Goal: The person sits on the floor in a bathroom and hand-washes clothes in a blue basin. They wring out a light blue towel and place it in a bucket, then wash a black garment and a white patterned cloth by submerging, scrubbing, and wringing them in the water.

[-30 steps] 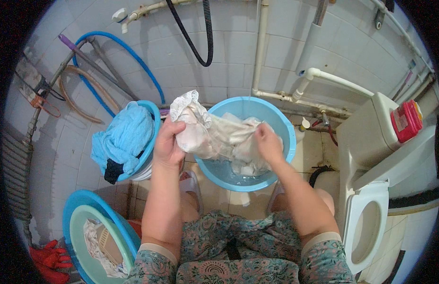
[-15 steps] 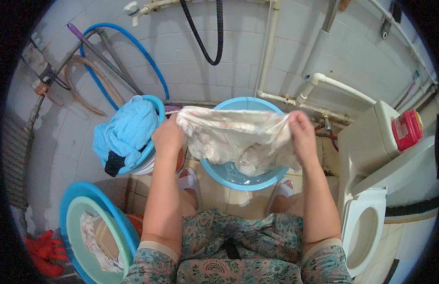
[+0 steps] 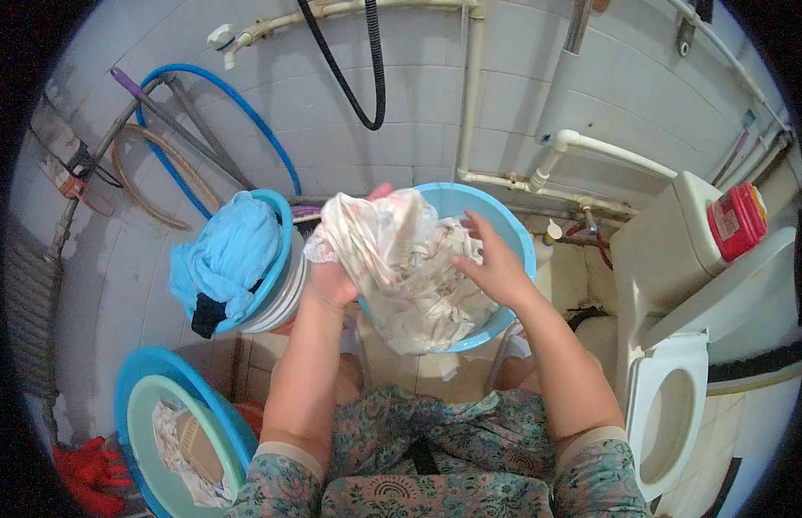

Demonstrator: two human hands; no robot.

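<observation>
A wet, whitish cloth (image 3: 401, 268) with faint pink patches hangs bunched over a light blue basin (image 3: 515, 226) on the floor in front of me. My left hand (image 3: 333, 278) is turned palm up and holds the upper left part of the cloth, which drapes across it and hides most of the fingers. At the cloth's right side is my right hand (image 3: 497, 268), its fingers spread and curved; whether the fingertips touch the fabric, I cannot tell. The lower folds hang over the basin's near left rim.
On the left a blue bucket (image 3: 284, 226) holds a light blue towel (image 3: 232, 250) and a black cloth. Nearer stand nested basins (image 3: 142, 406) with clothes and a beige scrubbing board (image 3: 198, 445), beside red gloves (image 3: 90, 475). A toilet (image 3: 677, 371) stands right; pipes (image 3: 625, 155) run along the wall.
The cloth was stretched wide between both hands; now it is gathered on the left. My right hand has let go of its corner and moved left, with its fingers spread.
</observation>
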